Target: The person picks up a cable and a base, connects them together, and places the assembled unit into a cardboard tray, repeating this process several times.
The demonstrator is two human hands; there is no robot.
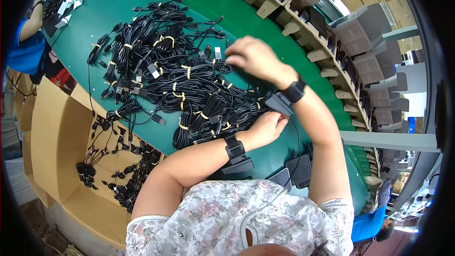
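From where I stand, the heap of black cables lies on the green table, to the person's left of both hands. The right hand is nearer the heap's far right edge: blurred, thumb and fingers apart, nothing visible between them, a white connector just off its fingertips to the left. A tied bundle lies left of that hand and closer to the body, its long axis running roughly across the person's front. The left hand is at the heap's near right edge, beside the black wrist device, thumb and fingers drawn close; whether they grip a cable, I cannot tell
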